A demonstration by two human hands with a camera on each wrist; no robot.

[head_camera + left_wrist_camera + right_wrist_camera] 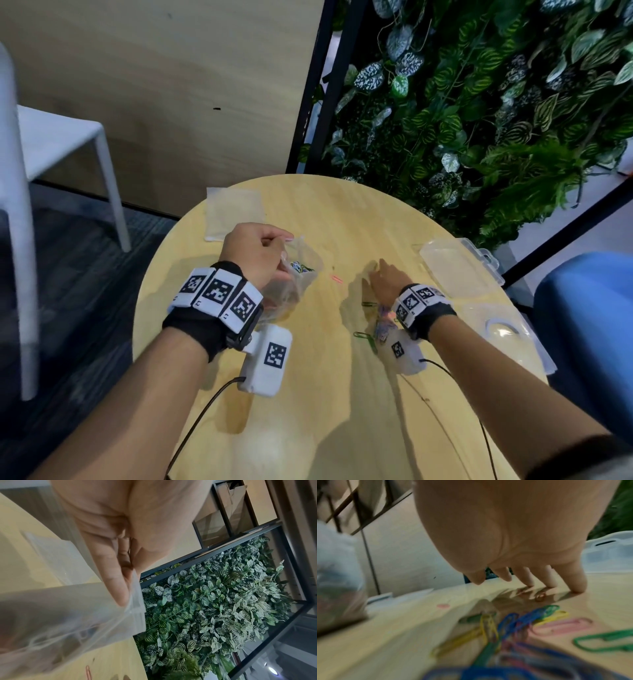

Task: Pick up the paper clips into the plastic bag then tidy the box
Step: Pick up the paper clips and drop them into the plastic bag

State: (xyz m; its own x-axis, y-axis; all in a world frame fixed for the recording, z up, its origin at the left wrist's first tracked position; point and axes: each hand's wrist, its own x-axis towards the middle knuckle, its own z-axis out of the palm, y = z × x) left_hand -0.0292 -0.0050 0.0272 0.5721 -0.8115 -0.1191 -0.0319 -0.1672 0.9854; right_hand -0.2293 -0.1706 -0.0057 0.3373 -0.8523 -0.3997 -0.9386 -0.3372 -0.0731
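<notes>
My left hand [255, 251] pinches the rim of the plastic bag [301, 270] and holds it up with its mouth open, above the left half of the surface [308, 394]. A few coloured paper clips already show through the film at the bottom of the bag, so the collecting is under way, but I judge it less than half done.

My right hand [385, 279] is spread, fingers straight and apart, fingertips [578, 588] pressing down on the surface near its middle, over a small orange clip [540, 597]. It holds nothing yet.

Most of the paper clips [530, 619] still lie loose in a heap of blue, yellow, pink and green under my right wrist, towards the right side. One pink clip [336, 279] lies alone between the bag and my right hand, and a green clip [363, 335] sits just nearer me than the heap.

The clear box [459, 263] lies open by the right edge, beside the plant wall [479, 102], and the tidying has not begun. A second clear bag [233, 214] lies flat at the far left edge.

I can read no brand or wording anywhere. The only markings are the black-and-white square codes on my wrist bands [219, 291].
</notes>
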